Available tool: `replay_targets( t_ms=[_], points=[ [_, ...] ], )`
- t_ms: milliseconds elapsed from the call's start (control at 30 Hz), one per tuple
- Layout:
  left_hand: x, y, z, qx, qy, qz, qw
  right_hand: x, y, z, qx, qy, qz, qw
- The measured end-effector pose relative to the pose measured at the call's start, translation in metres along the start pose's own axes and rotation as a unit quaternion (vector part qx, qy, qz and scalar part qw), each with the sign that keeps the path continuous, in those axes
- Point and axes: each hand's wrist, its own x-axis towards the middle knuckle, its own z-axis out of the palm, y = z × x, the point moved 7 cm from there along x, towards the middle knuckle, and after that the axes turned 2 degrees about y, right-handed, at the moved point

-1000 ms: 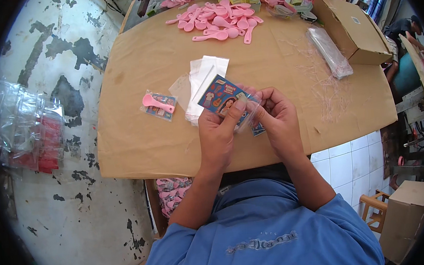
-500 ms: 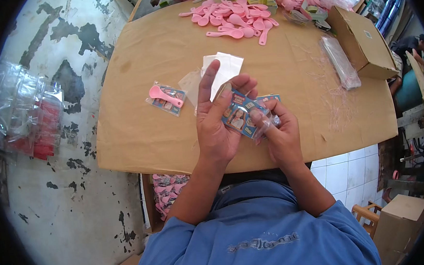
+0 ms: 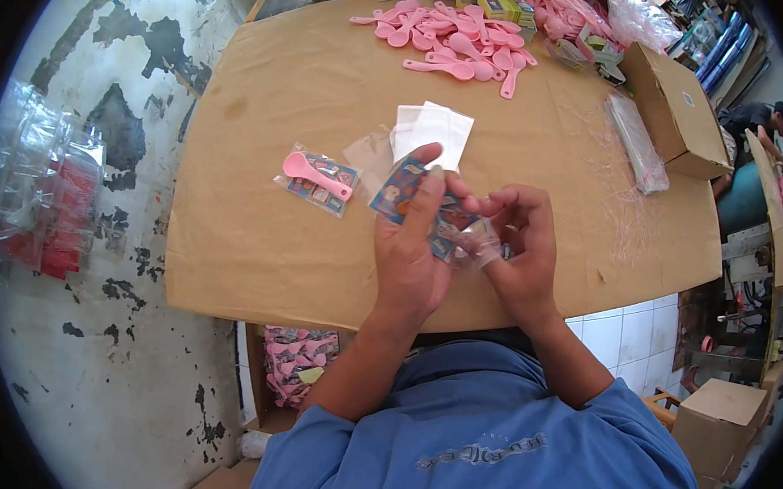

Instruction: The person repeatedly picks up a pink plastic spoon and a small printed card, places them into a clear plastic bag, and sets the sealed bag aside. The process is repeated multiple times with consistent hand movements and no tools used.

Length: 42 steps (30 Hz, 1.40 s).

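Tabletop (image 3: pixel 249 262), faced in brown sheet, carries several overlapping white sheets (image 3: pixel 448 138), taken as the reference for all positions below. Left hand (image 3: pixel 411 266), on the near side of the white sheets, holds a blue printed card (image 3: pixel 396 196) with the thumb laid across its face and the fingers behind. Card sits just nearer the wearer than the white sheets and, in view, crosses their lower left corner. Right hand (image 3: pixel 529 258), to the near right of the white sheets, has its fingers curled and thumb extended beside clear film (image 3: pixel 481 246) at the card's lower right end; whether it pinches the film cannot be told.

To the left of the white sheets lies a pink spoon (image 3: pixel 317 176) with a clear-wrapped printed card (image 3: pixel 339 201); whether the spoon is inside the wrapping is unclear. A translucent sheet (image 3: pixel 365 158) adjoins the white sheets on their left. Beyond the white sheets is a loose pile of pink spoons (image 3: pixel 464 43). Well to their right lie a bundle of clear bags (image 3: pixel 638 144) and, just beside it, a cardboard box (image 3: pixel 677 112).
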Motion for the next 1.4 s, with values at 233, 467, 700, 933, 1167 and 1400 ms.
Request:
replay_targets(
  t_ms=[233, 467, 700, 933, 1167, 1400],
  points=[
    [0.005, 0.039, -0.041, -0.062, 0.119, 0.036, 0.99, 0.026, -0.044, 0.0, -0.246, -0.18, -0.214, 0.928],
    [-0.005, 0.054, -0.039, -0.036, 0.1, 0.07, 0.992, 0.176, 0.021, -0.029, -0.432, -0.112, -0.167, 0.879],
    [-0.017, 0.05, -0.03, 0.032, 0.06, 0.073, 0.995, 0.218, 0.062, -0.03, -0.617, -0.081, -0.165, 0.766],
    [-0.012, 0.081, -0.04, 0.056, 0.112, 0.173, 0.977, 0.186, 0.034, -0.072, -0.614, -0.088, -0.119, 0.775],
    [0.005, 0.093, -0.037, 0.017, 0.098, 0.231, 0.968, 0.043, -0.012, -0.081, -0.151, -0.2, 0.129, 0.959],
    [0.01, 0.062, -0.011, 0.034, 0.043, 0.161, 0.985, -0.016, -0.007, -0.052, -0.052, -0.231, 0.188, 0.953]
  ],
)
